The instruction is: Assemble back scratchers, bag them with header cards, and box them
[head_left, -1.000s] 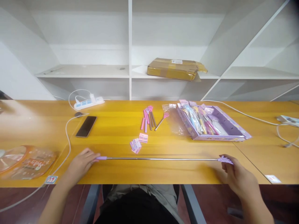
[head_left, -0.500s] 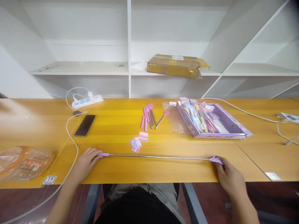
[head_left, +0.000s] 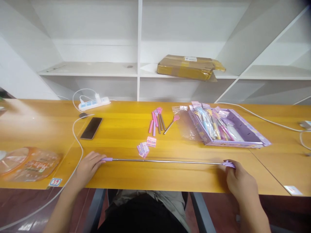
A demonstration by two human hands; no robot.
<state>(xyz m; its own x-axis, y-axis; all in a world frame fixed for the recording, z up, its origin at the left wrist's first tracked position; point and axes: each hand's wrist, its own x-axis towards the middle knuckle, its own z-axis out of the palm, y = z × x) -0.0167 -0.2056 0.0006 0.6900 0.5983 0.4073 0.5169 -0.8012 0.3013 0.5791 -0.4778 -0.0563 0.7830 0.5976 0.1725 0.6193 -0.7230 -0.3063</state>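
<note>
A telescopic back scratcher, drawn out long, stretches between my two hands near the table's front edge. My left hand pinches the end of its purple handle. At the other end, the fingers of my right hand close on its purple claw head. Beyond the rod lie small printed cards and a pink card. Several short back scratchers and loose handles are grouped behind them, with a pink-headed back scratcher set slightly apart.
A purple display box of bagged back scratchers stands right of centre, beside clear plastic bags. Left are a phone, a power strip, a white cable and an orange-printed plastic container. A taped carton sits on the shelf.
My right hand has moved slightly right with the claw head, so the rod spans a little more. My left hand is nearly where it was. The whole view has shifted a little.
</note>
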